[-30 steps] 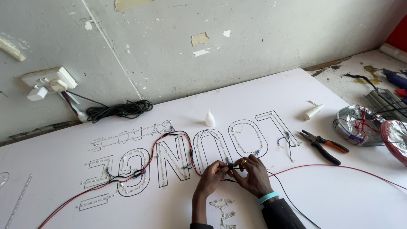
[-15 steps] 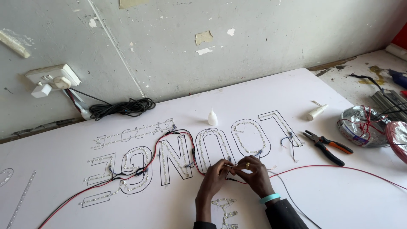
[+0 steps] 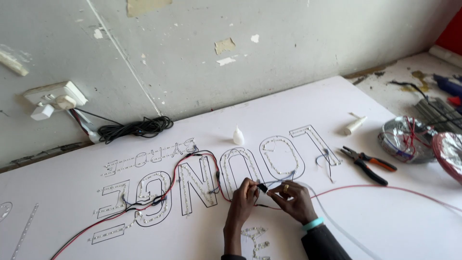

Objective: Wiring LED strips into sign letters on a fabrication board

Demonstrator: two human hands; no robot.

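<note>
Since a second ago the hands have shifted slightly toward the board's near edge, and the fingertips have closed together on the wire ends. The wire joint is judged in hand, not finished.

Left hand (image 3: 242, 199): fingers pinched shut on a small black connector (image 3: 262, 188) and the dark wires (image 3: 279, 182) leading from it. Right hand (image 3: 294, 201): curled, fingertips gripping the same wires just beside the connector; a ring and a teal wristband show.

The connector sits near the near edge of the white board (image 3: 394, 226), just below the outlined letters (image 3: 240, 166). A red wire (image 3: 385, 188) runs toward the right edge. Pliers (image 3: 368, 165) lie near that edge; a glue bottle (image 3: 238, 136) stands toward the far edge.
</note>
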